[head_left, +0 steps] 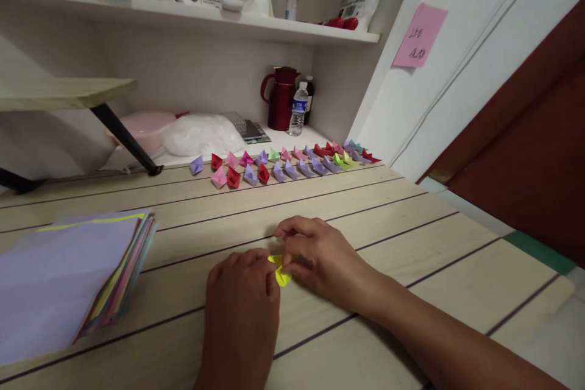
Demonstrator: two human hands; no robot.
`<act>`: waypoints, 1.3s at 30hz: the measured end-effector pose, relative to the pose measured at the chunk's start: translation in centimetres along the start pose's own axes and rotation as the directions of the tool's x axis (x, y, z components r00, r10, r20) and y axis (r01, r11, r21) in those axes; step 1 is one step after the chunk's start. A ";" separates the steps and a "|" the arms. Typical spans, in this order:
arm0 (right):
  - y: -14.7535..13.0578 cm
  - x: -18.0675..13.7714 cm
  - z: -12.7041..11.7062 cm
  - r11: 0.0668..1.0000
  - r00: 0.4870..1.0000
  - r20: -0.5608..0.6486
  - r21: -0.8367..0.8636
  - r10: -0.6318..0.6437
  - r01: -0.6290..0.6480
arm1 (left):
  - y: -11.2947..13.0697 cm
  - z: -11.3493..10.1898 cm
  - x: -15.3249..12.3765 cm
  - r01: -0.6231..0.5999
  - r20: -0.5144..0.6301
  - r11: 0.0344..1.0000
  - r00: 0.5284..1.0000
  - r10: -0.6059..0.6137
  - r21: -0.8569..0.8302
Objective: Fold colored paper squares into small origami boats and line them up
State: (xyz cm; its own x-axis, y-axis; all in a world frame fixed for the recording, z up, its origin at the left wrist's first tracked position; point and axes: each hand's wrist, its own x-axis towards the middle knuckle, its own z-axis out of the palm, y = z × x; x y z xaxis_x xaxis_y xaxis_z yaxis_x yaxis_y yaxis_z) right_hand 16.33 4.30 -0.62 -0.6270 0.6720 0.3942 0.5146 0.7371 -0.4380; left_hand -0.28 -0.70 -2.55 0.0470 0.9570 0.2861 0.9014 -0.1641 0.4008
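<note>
Both my hands meet over a small folded piece of yellow paper [280, 270] on the wooden floor. My left hand [242, 301] is curled, its fingertips pinching the paper's left side. My right hand [320, 256] is closed too, with thumb and fingers pressed on the paper's right side. Most of the paper is hidden under my fingers. Two rows of several small folded paper boats [283, 164] in purple, red, pink and green lie further back.
A stack of coloured paper sheets [68, 274] with a lilac sheet on top lies at the left. At the back stand a dark red jug [280, 97], a water bottle [298, 109] and a white plastic bag [201, 134]. A shelf [192, 18] runs above; a white door [457, 73] is right.
</note>
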 end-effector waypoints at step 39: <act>-0.4 -0.7 -3.8 0.956 0.984 0.177 0.282 0.035 -0.084 | 0.9 -1.2 0.6 0.117 0.110 0.993 0.987 -0.117 0.011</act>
State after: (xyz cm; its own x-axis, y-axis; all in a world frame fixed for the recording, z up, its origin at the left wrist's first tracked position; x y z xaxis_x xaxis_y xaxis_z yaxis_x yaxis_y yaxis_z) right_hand 18.81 3.87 2.37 -0.7022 0.6738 0.2298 0.3794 0.6273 -0.6801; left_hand 0.01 -0.58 -1.02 -0.0119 0.9901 0.1398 0.9053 -0.0487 0.4220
